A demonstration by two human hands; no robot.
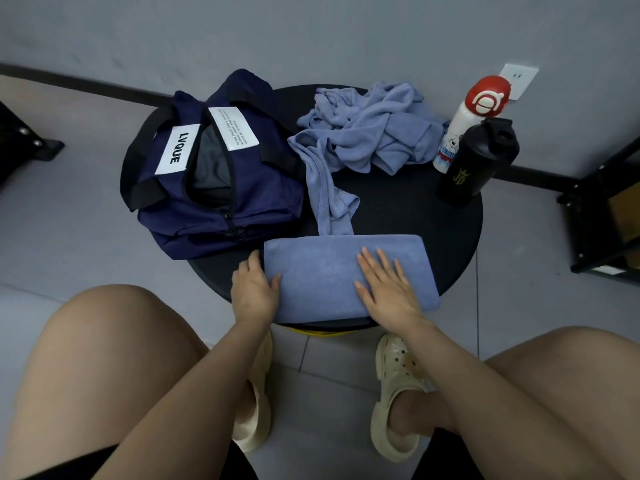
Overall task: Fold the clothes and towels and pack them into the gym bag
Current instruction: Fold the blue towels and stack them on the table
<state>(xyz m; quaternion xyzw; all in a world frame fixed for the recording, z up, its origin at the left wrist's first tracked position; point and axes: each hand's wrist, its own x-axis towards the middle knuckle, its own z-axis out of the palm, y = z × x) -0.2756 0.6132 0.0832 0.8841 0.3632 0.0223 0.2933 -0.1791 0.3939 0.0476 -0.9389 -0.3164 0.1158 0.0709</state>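
A folded blue towel (349,275) lies flat at the near edge of a round black table (408,206), its long axis running left to right, near edge just overhanging the rim. The right hand (384,289) rests palm-down on the towel's right half, fingers straight and slightly spread, pointing far. The left hand (252,289) grips the towel's left end — thumb on top, fingers curled round the edge. A second blue cloth (367,133), unfolded and crumpled, lies at the far side of the table; one strip of it trails toward the near side and touches the folded towel's far edge. A navy gym bag (214,174) with black straps and a white "LVQUE" label sits on the left of the table, its zip open, the opening's long axis running near to far, grey lining visible inside. At the far right stand a white bottle (464,133) with a red cap and, just beside it, a black bottle (478,164). The floor is pale grey tile; the wall is grey with a dark skirting and a white socket (517,79). The person is seated, bare knees apart, wearing cream clogs (394,393).
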